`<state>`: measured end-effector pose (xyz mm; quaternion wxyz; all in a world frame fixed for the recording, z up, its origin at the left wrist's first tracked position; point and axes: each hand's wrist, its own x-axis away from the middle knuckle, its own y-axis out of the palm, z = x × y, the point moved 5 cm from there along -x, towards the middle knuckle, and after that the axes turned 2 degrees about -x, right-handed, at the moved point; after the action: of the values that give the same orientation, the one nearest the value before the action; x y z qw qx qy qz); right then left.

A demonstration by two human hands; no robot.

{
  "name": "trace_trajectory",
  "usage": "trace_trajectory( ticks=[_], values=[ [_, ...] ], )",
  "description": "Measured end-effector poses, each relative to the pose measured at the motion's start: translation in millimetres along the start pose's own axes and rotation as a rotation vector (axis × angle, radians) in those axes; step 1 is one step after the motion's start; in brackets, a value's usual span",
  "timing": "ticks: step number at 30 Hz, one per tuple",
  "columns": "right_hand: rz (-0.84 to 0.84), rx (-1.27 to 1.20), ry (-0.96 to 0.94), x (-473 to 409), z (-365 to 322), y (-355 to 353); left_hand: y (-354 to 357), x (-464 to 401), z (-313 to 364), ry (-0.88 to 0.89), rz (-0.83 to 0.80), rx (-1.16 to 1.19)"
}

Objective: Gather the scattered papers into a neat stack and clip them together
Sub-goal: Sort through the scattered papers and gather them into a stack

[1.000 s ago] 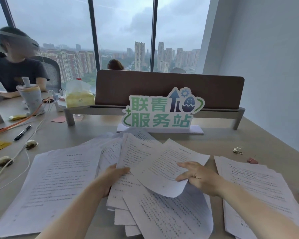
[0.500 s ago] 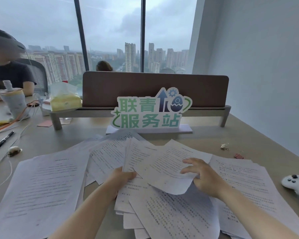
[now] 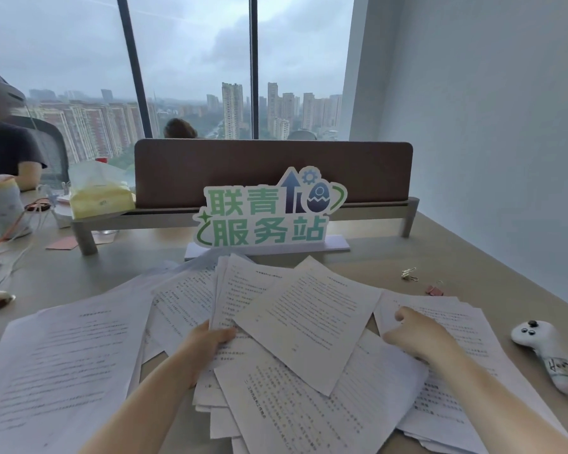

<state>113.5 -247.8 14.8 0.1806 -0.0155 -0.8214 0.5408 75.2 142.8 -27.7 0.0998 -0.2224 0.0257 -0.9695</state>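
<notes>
On the far left a big pile of sheets (image 3: 63, 362) lies flat on the desk (image 3: 473, 257), apart from the rest. Next to it, in the middle, many loose papers (image 3: 276, 339) lie in a messy heap, pointing every which way. The left hand (image 3: 207, 342) holds the left edge of this heap, with the thumb on top and the fingers tucked under, so it has a grip on a few pages. One slanted sheet (image 3: 309, 316) sits on top of the heap, and no hand holds it. The right hand (image 3: 417, 335) rests on another pile (image 3: 456, 371) on the right, with its fingers bent. I cannot tell if it grips a page or just presses down. Far off on the right lie a gold clip (image 3: 409, 274) and a pink clip (image 3: 436, 289), not used yet. A white controller (image 3: 545, 352) lies near the right pile. I think the top sheet could slide off when the heap is pulled, because it is loose. Pages could also bend if the piles are pushed together fast. The right pile might bump the controller.
</notes>
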Motion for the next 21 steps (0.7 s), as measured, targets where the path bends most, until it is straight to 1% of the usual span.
trace_trajectory(
  ticks=[3,7,10,12,15,18,21],
  values=[
    [-0.08,0.058,0.001,0.7,1.8,-0.7,-0.2,-1.9,-0.5,0.006,0.003,0.007],
    [-0.134,0.149,-0.019,0.2,-0.6,4.3,1.1,-2.6,-1.0,0.01,0.0,0.013],
    [-0.147,0.116,-0.011,-4.7,-0.8,8.0,1.1,-1.9,-1.0,0.007,-0.002,0.015],
    [-0.116,0.023,-0.021,-8.0,-1.7,6.6,0.1,-2.1,-1.1,0.002,-0.011,0.016],
    [0.046,-0.183,-0.092,-11.6,-3.1,-1.7,-0.6,-1.8,-1.0,-0.004,-0.033,0.022],
    [0.209,-0.479,-0.129,-15.3,-1.0,-7.6,0.1,-0.3,-0.8,0.0,-0.048,0.03],
    [0.271,-0.756,-0.114,-21.2,-0.2,-5.8,1.1,2.2,0.6,0.015,-0.068,0.053]
  ],
)
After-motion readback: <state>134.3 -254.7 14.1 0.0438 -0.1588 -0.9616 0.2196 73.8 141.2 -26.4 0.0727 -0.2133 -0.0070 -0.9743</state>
